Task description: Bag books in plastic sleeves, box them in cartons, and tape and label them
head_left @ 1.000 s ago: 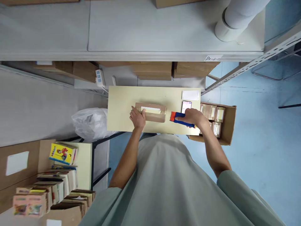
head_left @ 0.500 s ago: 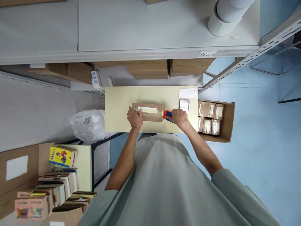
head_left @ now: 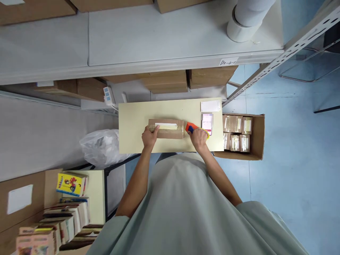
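Observation:
A small brown cardboard box (head_left: 170, 134) lies lengthwise on the pale table, with a white label on top and clear tape around its ends. My left hand (head_left: 149, 138) grips its left end, thumb on top near the label. In my right hand (head_left: 198, 139) is an orange and blue tape dispenser (head_left: 190, 126), with a yellow ring showing beside the fingers. The dispenser's front sits just off the box's right end. Right of it lies a phone (head_left: 207, 122) with a lit screen. My right palm hides much of the dispenser.
A white card (head_left: 210, 106) lies at the pale table's (head_left: 135, 141) back right. Beside the table, an open carton (head_left: 257, 141) holds several small taped boxes. A grey shelf (head_left: 159, 42) spans the back. Left are a plastic bag (head_left: 99, 147) and several books (head_left: 70, 184).
My right hand and the dispenser have drawn back from the box's right end, and the dispenser has turned. The left hand still holds the box. The phone screen differs; the view has shifted slightly.

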Demonstrator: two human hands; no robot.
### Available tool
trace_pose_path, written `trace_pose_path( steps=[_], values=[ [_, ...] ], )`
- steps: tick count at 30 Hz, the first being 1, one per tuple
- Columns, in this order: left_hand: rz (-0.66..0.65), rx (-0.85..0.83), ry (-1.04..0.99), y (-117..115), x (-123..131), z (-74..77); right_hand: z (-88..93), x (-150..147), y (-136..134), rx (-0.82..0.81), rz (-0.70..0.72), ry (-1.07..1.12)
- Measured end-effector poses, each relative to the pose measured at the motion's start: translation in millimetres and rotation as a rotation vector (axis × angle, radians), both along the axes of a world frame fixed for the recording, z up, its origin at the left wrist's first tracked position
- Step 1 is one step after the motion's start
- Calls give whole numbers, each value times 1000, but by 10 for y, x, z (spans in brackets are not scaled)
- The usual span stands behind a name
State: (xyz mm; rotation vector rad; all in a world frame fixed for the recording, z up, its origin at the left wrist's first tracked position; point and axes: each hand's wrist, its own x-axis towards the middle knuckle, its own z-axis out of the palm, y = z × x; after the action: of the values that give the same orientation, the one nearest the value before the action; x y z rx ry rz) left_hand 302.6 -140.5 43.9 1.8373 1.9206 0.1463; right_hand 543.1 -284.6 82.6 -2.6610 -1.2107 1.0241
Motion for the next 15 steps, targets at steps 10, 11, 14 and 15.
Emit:
trace_pose_path(
  steps=[10, 11, 14, 15],
  values=[
    [-148, -121, -127, 274, -220, 153, -75, -182, 23, 377, -488, 266],
    [-150, -125, -142, 268, -222, 156, -57, -244, 53, 402, -508, 243],
    [-142, -108, -181, 245, -244, 171, 38, -397, 132, 431, -539, 146],
    [-145, -83, -209, 242, -268, 177, 78, -442, 155, 428, -532, 115]
  ],
)
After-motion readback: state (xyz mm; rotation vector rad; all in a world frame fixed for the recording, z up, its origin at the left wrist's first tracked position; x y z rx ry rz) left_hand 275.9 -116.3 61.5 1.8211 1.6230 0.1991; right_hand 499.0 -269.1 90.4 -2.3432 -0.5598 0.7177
